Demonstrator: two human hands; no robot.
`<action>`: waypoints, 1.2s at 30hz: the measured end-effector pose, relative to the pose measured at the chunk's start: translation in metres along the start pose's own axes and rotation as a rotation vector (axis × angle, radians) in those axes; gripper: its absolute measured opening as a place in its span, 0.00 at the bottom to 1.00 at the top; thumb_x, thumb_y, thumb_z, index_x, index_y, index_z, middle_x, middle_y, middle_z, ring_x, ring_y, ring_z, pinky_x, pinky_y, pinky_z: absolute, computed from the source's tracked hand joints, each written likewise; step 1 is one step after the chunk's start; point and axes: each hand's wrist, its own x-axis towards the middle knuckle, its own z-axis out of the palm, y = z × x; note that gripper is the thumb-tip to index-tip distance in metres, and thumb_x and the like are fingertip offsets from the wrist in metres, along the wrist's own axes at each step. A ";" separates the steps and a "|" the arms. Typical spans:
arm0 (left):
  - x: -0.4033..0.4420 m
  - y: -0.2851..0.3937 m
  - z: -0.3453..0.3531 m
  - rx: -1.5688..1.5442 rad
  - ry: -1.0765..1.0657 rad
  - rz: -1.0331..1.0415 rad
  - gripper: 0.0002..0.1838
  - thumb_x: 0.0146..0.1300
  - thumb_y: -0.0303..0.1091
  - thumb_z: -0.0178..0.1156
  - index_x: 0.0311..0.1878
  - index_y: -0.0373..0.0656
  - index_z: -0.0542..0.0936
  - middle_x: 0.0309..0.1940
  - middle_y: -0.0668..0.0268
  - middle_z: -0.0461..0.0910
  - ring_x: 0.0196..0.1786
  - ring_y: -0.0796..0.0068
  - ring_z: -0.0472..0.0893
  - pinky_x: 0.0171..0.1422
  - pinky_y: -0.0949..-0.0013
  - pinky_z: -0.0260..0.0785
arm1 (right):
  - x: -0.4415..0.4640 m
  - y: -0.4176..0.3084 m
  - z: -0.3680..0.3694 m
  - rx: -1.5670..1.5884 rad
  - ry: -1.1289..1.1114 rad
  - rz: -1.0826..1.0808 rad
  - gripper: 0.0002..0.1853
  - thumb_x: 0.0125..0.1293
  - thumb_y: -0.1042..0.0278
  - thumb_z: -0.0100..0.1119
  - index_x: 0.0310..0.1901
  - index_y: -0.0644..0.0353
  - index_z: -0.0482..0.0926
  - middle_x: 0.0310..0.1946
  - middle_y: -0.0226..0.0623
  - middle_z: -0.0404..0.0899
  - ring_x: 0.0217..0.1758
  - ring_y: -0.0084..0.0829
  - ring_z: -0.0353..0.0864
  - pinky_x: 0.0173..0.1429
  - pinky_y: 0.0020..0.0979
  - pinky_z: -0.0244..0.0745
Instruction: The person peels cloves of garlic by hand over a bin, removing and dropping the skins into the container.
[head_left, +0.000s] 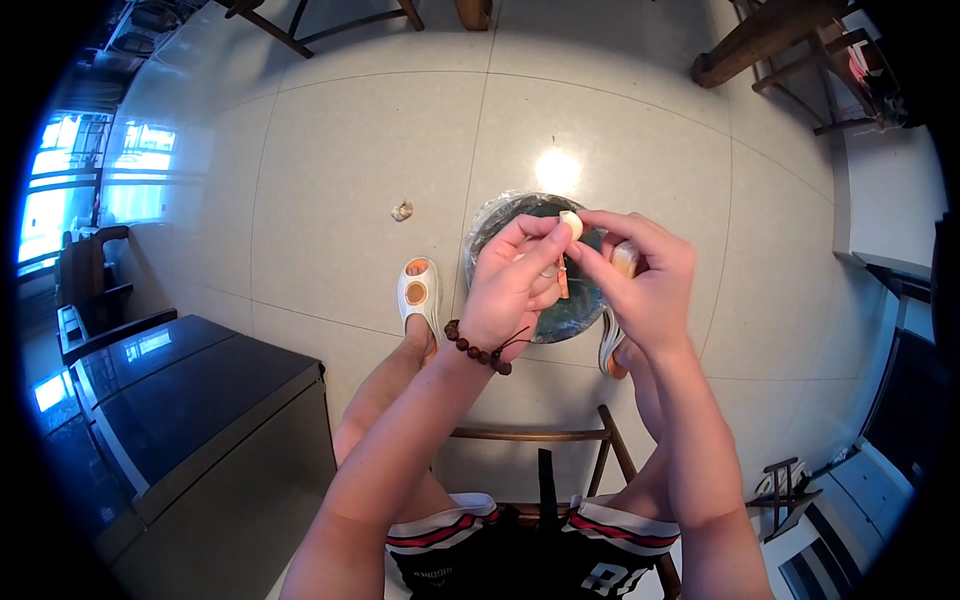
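Both my hands meet over a round, plastic-lined bin (487, 217) on the floor. A small pale piece that looks like a garlic clove (571, 224) is pinched between their fingertips. My left hand (515, 275), with a beaded bracelet on the wrist, is closed on its left side; a thin orange-brown strip (563, 280) hangs under those fingers. My right hand (648, 275) pinches the clove's right side with finger and thumb. Its other fingers curl round a second, larger pale-and-brown piece (625, 258). The bin's inside is partly hidden by my hands.
A small brownish scrap (402, 211) lies on the tiled floor to the left of the bin. My feet in white shoes (417, 290) flank the bin. A dark glossy cabinet (200, 400) stands at lower left, and wooden furniture legs (740, 50) are at the top.
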 end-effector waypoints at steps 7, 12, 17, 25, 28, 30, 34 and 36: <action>0.000 -0.003 0.003 0.000 -0.026 0.049 0.04 0.74 0.30 0.62 0.48 0.43 0.78 0.39 0.70 0.84 0.20 0.95 0.60 0.21 0.81 0.47 | -0.003 0.001 0.000 0.085 0.081 -0.011 0.07 0.57 0.79 0.74 0.39 0.63 0.89 0.27 0.32 0.82 0.29 0.18 0.77 0.31 0.22 0.68; 0.001 -0.004 0.005 -0.005 -0.044 0.103 0.03 0.75 0.29 0.61 0.48 0.43 0.78 0.52 0.61 0.85 0.20 0.95 0.60 0.21 0.81 0.49 | -0.003 0.003 0.002 0.125 0.106 -0.024 0.06 0.57 0.80 0.74 0.37 0.65 0.88 0.26 0.31 0.82 0.29 0.18 0.77 0.32 0.21 0.69; 0.001 -0.006 0.002 -0.012 -0.029 0.082 0.03 0.76 0.29 0.60 0.49 0.43 0.78 0.43 0.67 0.84 0.20 0.95 0.59 0.21 0.81 0.47 | -0.004 -0.007 0.001 0.139 0.100 0.099 0.07 0.57 0.79 0.74 0.38 0.65 0.89 0.26 0.32 0.82 0.29 0.18 0.78 0.32 0.22 0.69; 0.001 -0.004 0.005 -0.031 -0.053 0.035 0.05 0.77 0.30 0.59 0.51 0.43 0.76 0.35 0.72 0.80 0.19 0.95 0.58 0.21 0.80 0.45 | -0.004 0.000 0.004 0.086 0.139 -0.064 0.06 0.57 0.79 0.75 0.37 0.64 0.89 0.26 0.32 0.82 0.27 0.17 0.76 0.30 0.21 0.68; 0.002 -0.005 0.003 -0.022 -0.106 0.055 0.06 0.77 0.30 0.58 0.52 0.43 0.76 0.39 0.68 0.83 0.19 0.95 0.58 0.21 0.81 0.46 | -0.005 0.004 0.004 0.070 0.156 -0.089 0.05 0.57 0.80 0.75 0.36 0.65 0.88 0.25 0.32 0.82 0.26 0.17 0.77 0.29 0.21 0.67; 0.001 -0.004 0.007 -0.011 -0.094 0.067 0.06 0.77 0.30 0.58 0.52 0.42 0.75 0.47 0.62 0.85 0.19 0.96 0.59 0.20 0.81 0.48 | -0.005 0.004 0.004 0.062 0.162 -0.102 0.05 0.57 0.80 0.75 0.35 0.65 0.88 0.25 0.32 0.82 0.26 0.17 0.77 0.29 0.21 0.67; 0.001 -0.005 0.006 -0.013 -0.084 0.086 0.06 0.77 0.30 0.58 0.52 0.43 0.75 0.53 0.58 0.84 0.19 0.96 0.60 0.20 0.82 0.49 | -0.004 0.003 0.005 0.093 0.162 -0.084 0.05 0.57 0.80 0.74 0.36 0.66 0.88 0.26 0.32 0.83 0.27 0.17 0.78 0.30 0.20 0.68; 0.000 -0.005 0.007 -0.011 -0.093 0.083 0.06 0.77 0.30 0.58 0.52 0.43 0.75 0.53 0.58 0.84 0.19 0.96 0.60 0.20 0.83 0.49 | -0.005 0.003 0.005 0.114 0.160 -0.078 0.06 0.57 0.80 0.74 0.37 0.66 0.87 0.27 0.32 0.83 0.28 0.17 0.78 0.31 0.20 0.69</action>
